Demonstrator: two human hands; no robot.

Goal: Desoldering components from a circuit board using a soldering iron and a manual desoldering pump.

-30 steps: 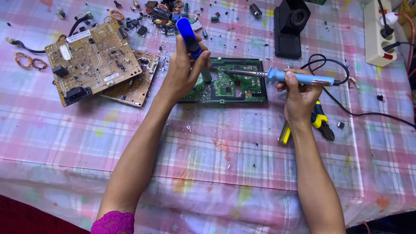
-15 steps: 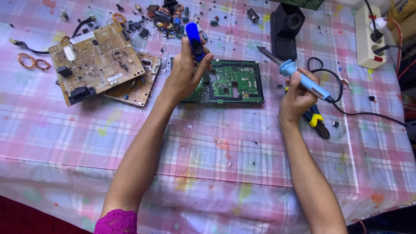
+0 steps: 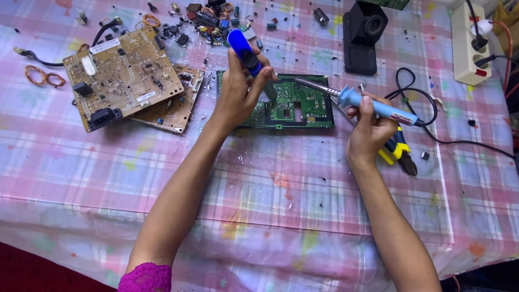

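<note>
At frame centre, a blue desoldering pump is being gripped upright in the closed left hand over the green circuit board, while a soldering iron is being clasped in the right hand, tip angled boardward for joint access.

On your bench, the circuit board lies at centre under your hands. Two stacked boards sit to its left, loose parts behind, pliers to its right, and the power strip far right.
</note>
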